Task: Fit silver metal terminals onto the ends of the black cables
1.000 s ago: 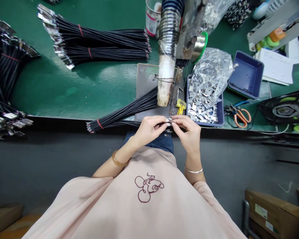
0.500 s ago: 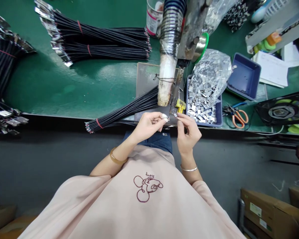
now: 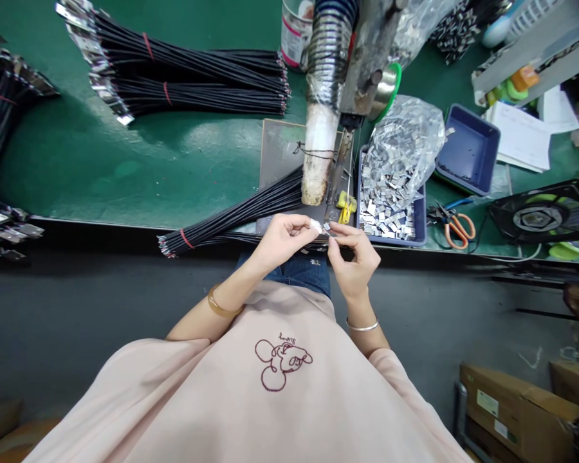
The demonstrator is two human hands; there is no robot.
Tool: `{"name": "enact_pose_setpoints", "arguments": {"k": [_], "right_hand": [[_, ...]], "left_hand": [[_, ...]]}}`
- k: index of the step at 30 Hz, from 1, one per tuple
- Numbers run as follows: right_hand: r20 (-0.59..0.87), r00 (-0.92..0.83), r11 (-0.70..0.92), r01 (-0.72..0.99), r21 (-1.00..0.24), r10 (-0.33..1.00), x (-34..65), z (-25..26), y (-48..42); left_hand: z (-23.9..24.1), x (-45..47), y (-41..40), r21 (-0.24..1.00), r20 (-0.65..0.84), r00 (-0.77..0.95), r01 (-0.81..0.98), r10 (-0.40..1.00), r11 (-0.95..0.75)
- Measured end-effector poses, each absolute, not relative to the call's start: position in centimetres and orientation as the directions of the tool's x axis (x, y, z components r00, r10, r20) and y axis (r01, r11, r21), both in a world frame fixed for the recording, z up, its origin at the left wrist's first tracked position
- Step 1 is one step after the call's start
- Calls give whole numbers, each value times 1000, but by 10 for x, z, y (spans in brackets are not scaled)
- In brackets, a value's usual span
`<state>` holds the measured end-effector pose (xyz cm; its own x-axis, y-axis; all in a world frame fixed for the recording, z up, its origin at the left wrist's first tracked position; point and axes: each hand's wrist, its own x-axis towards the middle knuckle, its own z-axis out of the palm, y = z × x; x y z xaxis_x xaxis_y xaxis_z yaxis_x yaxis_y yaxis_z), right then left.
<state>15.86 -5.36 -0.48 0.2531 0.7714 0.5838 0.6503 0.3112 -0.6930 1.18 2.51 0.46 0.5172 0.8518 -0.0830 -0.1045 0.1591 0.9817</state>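
My left hand [image 3: 285, 241] is closed in a pinch, a white covering on one fingertip. It grips what looks like a cable's thin end, mostly hidden by the fingers. Close against it, my right hand [image 3: 354, 255] pinches a small silvery metal connector [image 3: 327, 227] between thumb and forefinger. The two hands' fingertips nearly meet at the bench edge. Behind my left hand lies a bundle of black cables [image 3: 231, 209], tied with a red band. Just beyond my right fingers is a yellow piece [image 3: 346, 209] at the tip of a metal arm [image 3: 340, 170].
A blue tray [image 3: 419, 222] of loose metal connectors stands to the right, plastic bag on top. Orange-handled pliers [image 3: 458, 230], a fan [image 3: 535, 217] and another blue tray [image 3: 470, 145] lie farther right. A flexible duct [image 3: 321, 116] hangs over the bench. Finished-looking cable bundles [image 3: 193, 80] lie back left.
My right hand has moved left with the metal connector, bringing it up to my left fingertips. My left hand stays nearly in place. The whole view has shifted slightly.
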Motion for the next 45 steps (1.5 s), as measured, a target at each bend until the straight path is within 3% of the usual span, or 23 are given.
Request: {"name": "enact_pose_setpoints", "arguments": {"k": [7,18,45], "right_hand": [[722,66,418,778,-469,688,159,-7,-54],[626,199,305,738,-602,754,157,-4,-46],[627,190,294,757,-583,755,157,6,-40]], "left_hand": [[1,17,24,972,-105,460,-142,882,190],[6,23,21,997,-32,372,-50,928,55],[12,25,16,997,31,346,58,938,-54]]}}
